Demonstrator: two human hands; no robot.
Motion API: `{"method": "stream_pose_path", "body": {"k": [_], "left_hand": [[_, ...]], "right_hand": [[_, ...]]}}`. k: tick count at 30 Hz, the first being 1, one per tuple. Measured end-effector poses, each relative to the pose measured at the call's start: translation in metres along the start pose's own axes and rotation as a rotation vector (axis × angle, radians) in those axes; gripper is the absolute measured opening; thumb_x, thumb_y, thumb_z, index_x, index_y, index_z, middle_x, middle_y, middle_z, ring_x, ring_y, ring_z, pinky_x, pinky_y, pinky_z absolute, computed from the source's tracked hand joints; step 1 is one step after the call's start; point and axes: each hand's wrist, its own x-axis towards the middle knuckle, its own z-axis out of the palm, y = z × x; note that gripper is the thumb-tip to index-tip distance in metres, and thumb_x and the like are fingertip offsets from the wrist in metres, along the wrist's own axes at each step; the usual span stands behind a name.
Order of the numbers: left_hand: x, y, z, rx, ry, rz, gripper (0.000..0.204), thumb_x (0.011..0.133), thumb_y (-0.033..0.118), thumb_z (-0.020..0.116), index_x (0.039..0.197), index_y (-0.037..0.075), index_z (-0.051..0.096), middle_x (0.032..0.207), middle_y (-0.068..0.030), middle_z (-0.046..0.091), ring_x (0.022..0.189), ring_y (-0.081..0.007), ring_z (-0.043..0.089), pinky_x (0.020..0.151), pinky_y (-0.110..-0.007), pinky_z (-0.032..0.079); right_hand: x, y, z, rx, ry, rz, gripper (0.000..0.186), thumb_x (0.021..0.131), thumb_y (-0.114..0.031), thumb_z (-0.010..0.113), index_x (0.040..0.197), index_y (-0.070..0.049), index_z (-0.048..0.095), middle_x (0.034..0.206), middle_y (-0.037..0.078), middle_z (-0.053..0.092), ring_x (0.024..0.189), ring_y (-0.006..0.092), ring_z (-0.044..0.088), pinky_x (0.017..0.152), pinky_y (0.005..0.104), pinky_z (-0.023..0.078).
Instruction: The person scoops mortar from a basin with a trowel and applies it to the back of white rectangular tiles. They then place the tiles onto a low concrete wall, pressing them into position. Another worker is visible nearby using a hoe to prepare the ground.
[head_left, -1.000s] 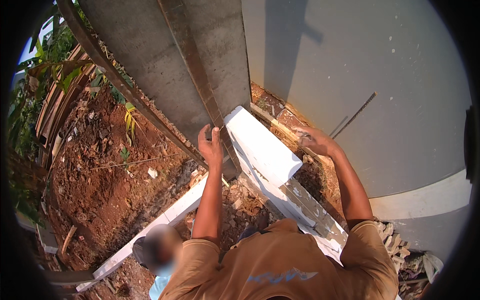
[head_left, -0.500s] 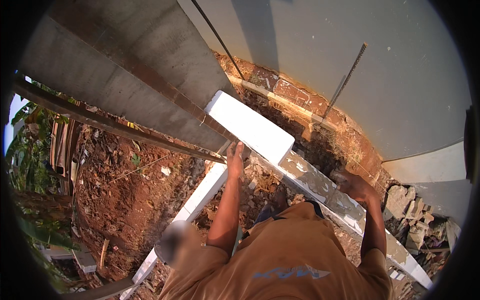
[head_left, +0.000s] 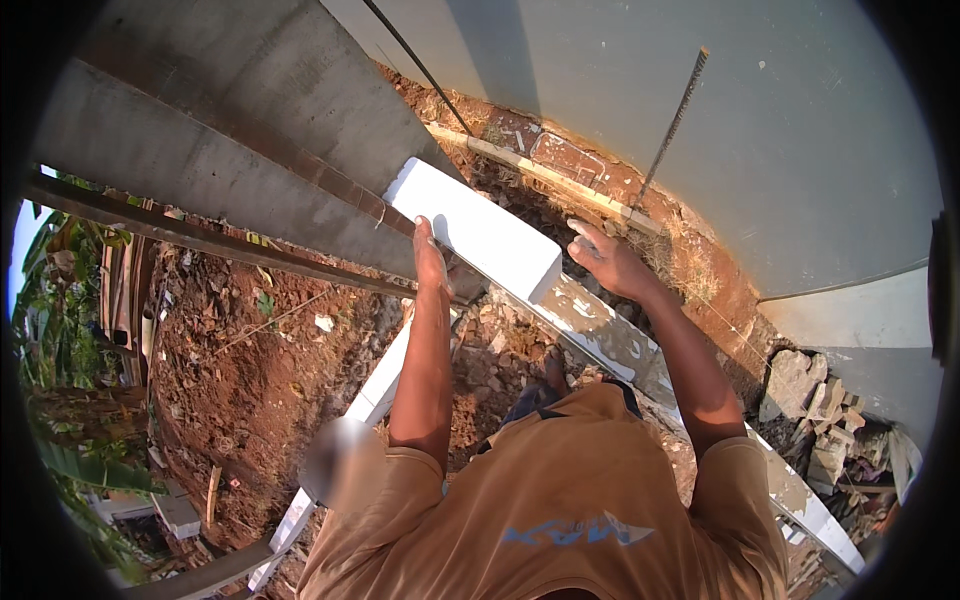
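A white rectangular block (head_left: 478, 228) lies on a low, partly plastered course (head_left: 590, 315) against a grey concrete panel (head_left: 330, 100) with a brown strip (head_left: 290, 160) along it. My left hand (head_left: 430, 255) is against the block's near long side beside that strip, fingers straight; whether it presses on the block I cannot tell. My right hand (head_left: 605, 255), its fingertips pale with dust, is just past the block's right end, fingers apart and holding nothing.
A grey wall (head_left: 750, 170) stands ahead and right, with rebar rods (head_left: 675, 125) and a plank (head_left: 540, 175) before it. Another white course (head_left: 375, 375) runs down-left past a person's blurred head (head_left: 340, 460). Red soil (head_left: 220, 380), a brown rail (head_left: 200, 228) and rubble (head_left: 830, 420) are at the sides.
My left hand has moved forward along the block's near side. My right hand has risen from beside the lower course toward the block's right end. The view has shifted.
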Motion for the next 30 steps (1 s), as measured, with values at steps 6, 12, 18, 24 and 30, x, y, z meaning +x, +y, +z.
{"method": "stream_pose_path", "body": {"k": [6, 12, 18, 24, 30], "left_hand": [[-0.008, -0.137, -0.017, -0.068, 0.060, -0.272, 0.075, 0.105, 0.057, 0.035, 0.161, 0.010, 0.020, 0.164, -0.0090, 0.028, 0.147, -0.0300, 0.033, 0.118, -0.052, 0.026], [-0.059, -0.254, 0.014, -0.305, -0.194, -0.370, 0.076, 0.100, 0.043, 0.049, 0.164, 0.021, 0.015, 0.168, -0.0128, 0.019, 0.149, -0.0328, 0.030, 0.117, -0.057, 0.024], [-0.063, -0.261, 0.026, -0.293, -0.138, -0.422, 0.065, 0.102, 0.024, 0.045, 0.163, 0.023, 0.021, 0.123, -0.0087, 0.054, 0.104, -0.0161, 0.052, 0.089, -0.030, 0.042], [-0.070, -0.236, 0.027, -0.375, -0.095, -0.521, 0.064, 0.102, 0.019, 0.049, 0.162, 0.019, 0.026, 0.074, 0.0068, 0.035, 0.062, -0.0062, 0.032, 0.058, -0.022, 0.031], [-0.070, -0.235, 0.029, -0.464, -0.088, -0.548, 0.064, 0.103, 0.019, 0.047, 0.162, 0.018, 0.024, 0.115, -0.0004, 0.054, 0.085, -0.0094, 0.047, 0.076, -0.025, 0.043]], "right_hand": [[0.099, 0.068, 0.029, 0.405, -0.065, 0.235, 0.085, 0.100, -0.068, 0.037, 0.157, -0.006, 0.031, 0.154, 0.021, 0.043, 0.144, 0.0339, 0.040, 0.115, 0.0441, 0.038], [0.125, 0.149, 0.060, 0.147, -0.124, 0.506, 0.073, 0.100, -0.061, 0.040, 0.152, -0.010, 0.040, 0.155, 0.015, 0.043, 0.142, 0.0293, 0.044, 0.119, 0.0483, 0.028], [0.132, 0.222, 0.062, -0.075, -0.111, 0.135, 0.055, 0.102, -0.038, 0.047, 0.154, -0.026, 0.039, 0.155, 0.005, 0.046, 0.143, 0.0259, 0.042, 0.120, 0.0623, 0.014], [0.129, 0.187, 0.066, 0.460, -0.112, 0.282, 0.065, 0.102, -0.040, 0.055, 0.153, -0.003, 0.040, 0.150, 0.013, 0.050, 0.133, 0.0229, 0.051, 0.107, 0.0384, 0.043], [0.128, 0.198, 0.065, 0.390, -0.070, 0.326, 0.066, 0.101, -0.043, 0.054, 0.151, -0.002, 0.042, 0.148, 0.012, 0.052, 0.134, 0.0221, 0.050, 0.109, 0.0375, 0.039]]}}
